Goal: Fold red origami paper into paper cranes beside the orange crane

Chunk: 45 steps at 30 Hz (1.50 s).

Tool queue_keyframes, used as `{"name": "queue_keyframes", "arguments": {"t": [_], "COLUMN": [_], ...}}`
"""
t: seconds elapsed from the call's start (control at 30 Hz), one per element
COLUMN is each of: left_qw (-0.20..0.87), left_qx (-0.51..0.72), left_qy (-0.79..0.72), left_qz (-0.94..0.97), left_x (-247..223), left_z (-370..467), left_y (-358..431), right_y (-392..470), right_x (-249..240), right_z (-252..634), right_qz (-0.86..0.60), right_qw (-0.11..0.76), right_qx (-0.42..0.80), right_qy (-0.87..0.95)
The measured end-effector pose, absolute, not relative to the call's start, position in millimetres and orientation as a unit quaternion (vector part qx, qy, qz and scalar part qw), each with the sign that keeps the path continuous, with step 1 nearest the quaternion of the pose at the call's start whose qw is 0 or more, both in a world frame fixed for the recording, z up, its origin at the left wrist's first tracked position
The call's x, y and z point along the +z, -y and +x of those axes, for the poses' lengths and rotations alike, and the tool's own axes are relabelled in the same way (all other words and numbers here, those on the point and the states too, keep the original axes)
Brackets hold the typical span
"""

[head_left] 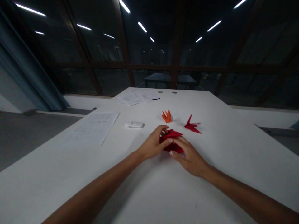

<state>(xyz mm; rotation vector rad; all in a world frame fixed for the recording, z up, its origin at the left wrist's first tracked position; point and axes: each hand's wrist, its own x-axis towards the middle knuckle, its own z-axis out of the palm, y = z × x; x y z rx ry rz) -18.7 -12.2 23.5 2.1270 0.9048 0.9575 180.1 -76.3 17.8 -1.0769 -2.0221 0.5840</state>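
Between both hands is a folded piece of red origami paper (172, 135), held just over the white table (130, 193). My left hand (154, 143) grips its left side, with the thumb across the front and the fingers curled behind. From the right, my right hand (189, 155) holds the lower right part, thumb in front and the other fingers partly behind the paper. Beyond the hands stand an orange origami piece (167, 116) with pointed tips and, to its right, a red origami crane (192, 125).
A white glue bottle (134, 124) lies left of my hands. Farther left is a printed sheet (93, 126); more papers (133, 97) and a dark pen (155, 99) lie toward the far end. Two small round discs (174, 92) sit near the far edge, before dark windows.
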Motion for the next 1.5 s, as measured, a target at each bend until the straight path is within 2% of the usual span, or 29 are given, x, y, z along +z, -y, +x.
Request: {"name": "queue_keyframes", "arguments": {"t": [0.1,0.33,0.4,0.53,0.6,0.7,0.8,0.87,1.17,1.5], "left_qw": [0.280,0.205,0.200,0.206,0.211,0.201,0.175,0.162,0.197,0.233], "left_qx": [0.349,0.357,0.369,0.407,0.428,0.460,0.488,0.493,0.531,0.521], "left_qy": [-0.358,-0.436,-0.441,-0.424,-0.416,-0.407,-0.390,-0.380,-0.399,-0.372], "left_qz": [0.820,0.800,0.793,0.782,0.774,0.763,0.761,0.766,0.721,0.732], "left_x": [20,6,7,17,22,27,29,29,24,24], "left_z": [-20,-24,-27,-28,-25,-18,-13,-12,-14,-15], "left_y": [9,-3,-5,-4,0,9,16,18,10,9], "right_y": [75,78,74,55,46,41,47,53,55,57], "right_x": [18,24,24,16,11,10,15,20,27,29], "right_z": [182,177,179,190,194,194,187,182,180,182], "right_qz": [-0.410,-0.398,-0.419,-0.499,-0.534,-0.533,-0.448,-0.407,-0.427,-0.427], "right_qw": [0.397,0.423,0.451,0.513,0.523,0.547,0.500,0.473,0.559,0.586], "right_qx": [0.264,0.447,0.433,0.313,0.331,0.464,0.641,0.684,0.576,0.545], "right_qy": [0.778,0.681,0.659,0.624,0.577,0.449,0.373,0.377,0.415,0.421]}}
